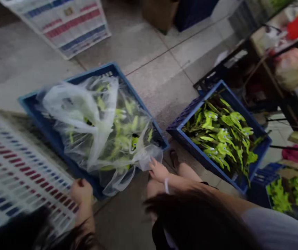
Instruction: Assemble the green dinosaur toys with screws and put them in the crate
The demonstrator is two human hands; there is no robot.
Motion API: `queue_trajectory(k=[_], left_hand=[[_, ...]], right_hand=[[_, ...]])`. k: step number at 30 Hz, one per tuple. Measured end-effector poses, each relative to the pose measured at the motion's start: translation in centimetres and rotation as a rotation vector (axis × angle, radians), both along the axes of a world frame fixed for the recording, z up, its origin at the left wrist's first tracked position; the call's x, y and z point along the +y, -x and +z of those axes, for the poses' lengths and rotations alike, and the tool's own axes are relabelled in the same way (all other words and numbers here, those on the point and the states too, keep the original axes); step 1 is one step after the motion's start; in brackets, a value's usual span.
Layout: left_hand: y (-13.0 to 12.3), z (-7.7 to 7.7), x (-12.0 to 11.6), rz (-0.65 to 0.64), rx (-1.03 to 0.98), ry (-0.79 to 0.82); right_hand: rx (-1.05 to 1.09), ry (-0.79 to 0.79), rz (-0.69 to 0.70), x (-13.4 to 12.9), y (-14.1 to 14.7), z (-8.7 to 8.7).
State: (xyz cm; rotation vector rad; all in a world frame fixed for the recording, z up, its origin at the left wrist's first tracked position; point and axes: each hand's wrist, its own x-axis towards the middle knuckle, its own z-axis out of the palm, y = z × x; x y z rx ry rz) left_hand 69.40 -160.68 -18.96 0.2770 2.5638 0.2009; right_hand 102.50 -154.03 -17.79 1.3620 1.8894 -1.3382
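Observation:
A clear plastic bag point(97, 139) lies spread in a blue crate point(138, 93), with bright green items showing through it. At the bag's right lower edge is my right hand point(159, 170), its fingers pinched on the plastic; a white band circles the wrist. My left hand point(82, 190) is curled beside the crate's lower left side, by the edge of a white basket point(29, 163) with red and blue slots. What the left fingers hold, if anything, cannot be made out.
Another blue crate point(196, 146) of green items on dark stems stands at the right. Beyond it are a cluttered rack point(266, 69) and more green items point(279, 196). A white striped basket point(73, 27) and a brown box point(159, 14) stand on the tiled floor.

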Motion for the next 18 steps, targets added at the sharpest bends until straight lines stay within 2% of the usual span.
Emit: queue_trajectory(k=[2, 4, 9, 13, 16, 18], left_hand=[[-6.4, 0.0, 1.1, -0.078, -0.077, 0.014], [-14.7, -0.5, 1.9, -0.141, -0.177, 0.021], [-39.0, -3.2, 2.8, -0.291, -0.489, 0.006], [-57.6, -4.9, 2.8, -0.307, -0.737, 0.024], [-69.1, -5.8, 2.6, -0.256, -0.876, 0.073], [-75.0, -6.2, 2.5, -0.21, -0.917, 0.105]], right_hand=[[-0.051, 0.007, -0.12, 0.0, -8.2, 1.0], [-0.121, -0.004, -0.262, -0.7, -17.0, 1.4], [-0.375, -0.099, -0.707, -5.6, -40.3, 1.4], [-0.715, -0.254, -1.067, -10.8, -58.3, 1.5], [-0.898, -0.308, -1.252, -13.8, -68.4, 0.3], [-0.951, -0.3, -1.349, -15.1, -72.9, -1.4]])
